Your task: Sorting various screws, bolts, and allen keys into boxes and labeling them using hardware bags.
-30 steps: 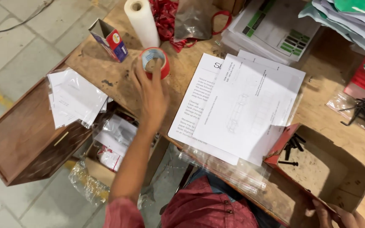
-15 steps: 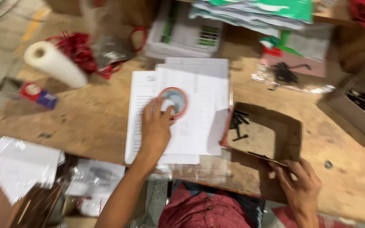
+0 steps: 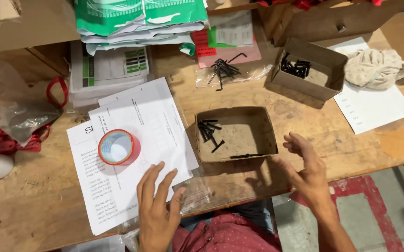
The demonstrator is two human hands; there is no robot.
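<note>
Both hands empty, fingers spread: left hand (image 3: pixel 157 210) flat on the papers (image 3: pixel 136 154) below the tape (image 3: pixel 119 147), right hand (image 3: pixel 304 170) beside the box (image 3: pixel 235 135); steady the box before picking screws (image 3: pixel 209 130).

workshop, plywood bench (image 3: pixel 34 205), boxed screws (image 3: pixel 209 130)

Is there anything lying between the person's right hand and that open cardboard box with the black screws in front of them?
Nothing visible does. The right hand hovers open just beside the right wall of the cardboard box, with only bare wooden table between them. The black screws lie inside the box at its left end.
</note>
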